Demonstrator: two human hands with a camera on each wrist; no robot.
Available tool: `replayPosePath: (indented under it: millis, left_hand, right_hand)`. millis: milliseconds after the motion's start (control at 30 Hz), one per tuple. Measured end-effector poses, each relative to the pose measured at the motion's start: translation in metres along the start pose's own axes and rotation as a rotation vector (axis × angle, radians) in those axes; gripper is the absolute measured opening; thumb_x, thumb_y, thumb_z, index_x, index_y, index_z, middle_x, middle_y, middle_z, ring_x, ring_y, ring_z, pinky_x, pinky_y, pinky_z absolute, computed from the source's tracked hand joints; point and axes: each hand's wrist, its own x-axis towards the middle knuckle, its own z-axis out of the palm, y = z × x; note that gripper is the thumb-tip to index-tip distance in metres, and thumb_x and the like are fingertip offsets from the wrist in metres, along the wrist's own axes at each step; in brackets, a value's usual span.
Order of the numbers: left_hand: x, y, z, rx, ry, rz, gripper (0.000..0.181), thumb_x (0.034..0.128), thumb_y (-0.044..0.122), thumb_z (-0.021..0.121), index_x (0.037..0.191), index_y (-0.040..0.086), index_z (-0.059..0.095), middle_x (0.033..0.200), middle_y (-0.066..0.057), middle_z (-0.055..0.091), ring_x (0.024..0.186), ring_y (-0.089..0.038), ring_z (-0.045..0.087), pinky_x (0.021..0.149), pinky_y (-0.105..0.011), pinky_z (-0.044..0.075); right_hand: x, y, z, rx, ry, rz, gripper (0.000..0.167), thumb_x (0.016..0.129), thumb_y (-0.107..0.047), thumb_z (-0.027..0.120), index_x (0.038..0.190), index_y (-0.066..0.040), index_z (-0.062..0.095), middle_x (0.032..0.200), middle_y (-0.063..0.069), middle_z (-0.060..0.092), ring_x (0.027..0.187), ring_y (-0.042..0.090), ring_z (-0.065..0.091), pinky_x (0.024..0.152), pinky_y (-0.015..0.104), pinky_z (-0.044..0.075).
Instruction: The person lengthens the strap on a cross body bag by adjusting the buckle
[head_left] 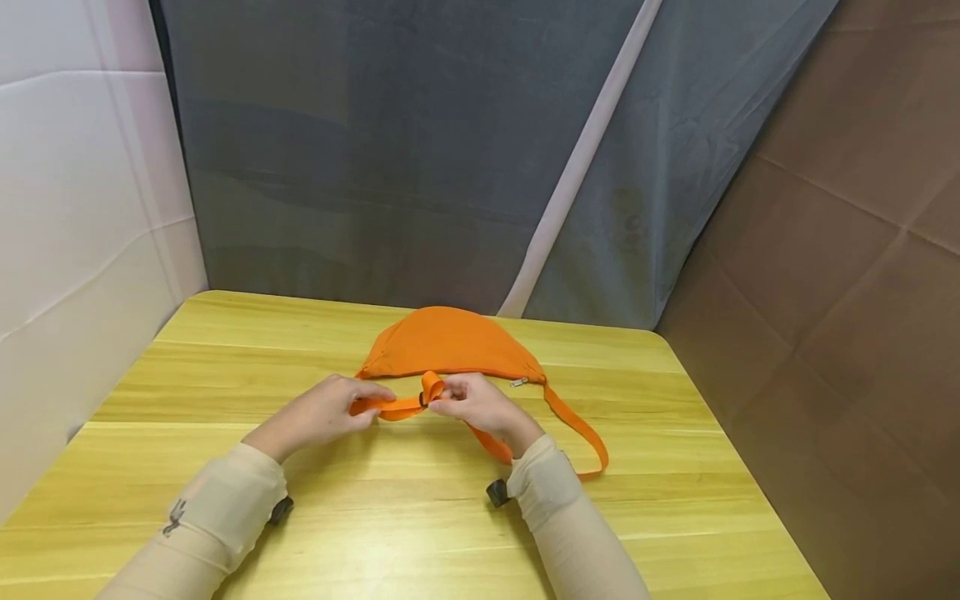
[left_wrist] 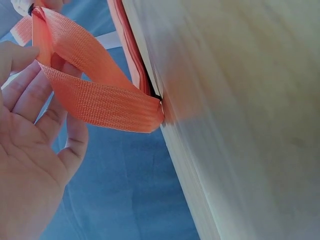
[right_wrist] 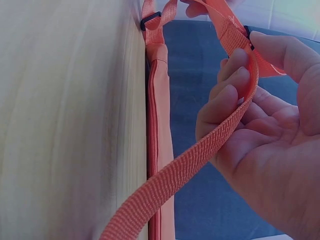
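Note:
An orange waist bag (head_left: pixel 453 342) lies flat toward the far side of the table, its metal zipper pull (head_left: pixel 519 382) at the right end. My left hand (head_left: pixel 330 412) pinches the orange strap (left_wrist: pixel 102 105) between thumb and fingers, left of a small black slider buckle (head_left: pixel 423 400). At that buckle, my right hand (head_left: pixel 480 408) grips the strap, thumb against the black buckle (right_wrist: pixel 248 37) in the right wrist view. Both hands hold this stretch just above the table. Another black buckle (right_wrist: pixel 150 21) sits near the bag's end.
The wood-grain table (head_left: pixel 360 525) spreads around the bag. From the bag's right end a strap loop (head_left: pixel 592 437) curves over the tabletop beside my right wrist. Grey cloth (head_left: pixel 390 167) hangs behind, with a white panel (head_left: pixel 82 183) at left and a brown one (head_left: pixel 840 292) at right.

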Motion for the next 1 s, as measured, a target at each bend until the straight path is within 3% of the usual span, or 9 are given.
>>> replayPosePath:
  millis: [567, 800, 1000]
  left_hand:
    - [-0.0022, 0.0004, -0.0052, -0.003, -0.019, -0.037, 0.027, 0.095, 0.009, 0.068, 0.121, 0.007, 0.073, 0.101, 0.001, 0.072, 0.06, -0.009, 0.045, 0.058, -0.025, 0.041]
    - [-0.0034, 0.0019, -0.0084, -0.015, -0.037, -0.056, 0.028, 0.0958, 0.008, 0.066, 0.123, 0.007, 0.072, 0.079, 0.004, 0.064, 0.052, -0.005, 0.036, 0.054, -0.025, 0.038]
    - [-0.0037, 0.0027, -0.0093, -0.021, -0.043, -0.063, 0.028, 0.0953, 0.007, 0.066, 0.123, 0.007, 0.072, 0.077, 0.005, 0.062, 0.052, -0.005, 0.037, 0.053, -0.025, 0.038]
  right_hand:
    - [-0.0013, -0.0016, -0.0012, 0.043, -0.002, 0.009, 0.017, 0.098, -0.016, 0.069, 0.107, -0.001, 0.069, 0.08, 0.0, 0.057, 0.074, 0.015, 0.047, 0.068, 0.028, 0.039]
    - [-0.0016, -0.0007, -0.0022, 0.057, 0.005, 0.014, 0.018, 0.098, -0.015, 0.07, 0.112, -0.004, 0.07, 0.08, -0.001, 0.058, 0.075, 0.016, 0.048, 0.069, 0.028, 0.04]
    - [-0.0019, -0.0006, -0.0025, 0.062, 0.01, 0.023, 0.026, 0.098, -0.015, 0.069, 0.12, -0.001, 0.068, 0.082, 0.001, 0.059, 0.076, 0.015, 0.049, 0.07, 0.028, 0.04]
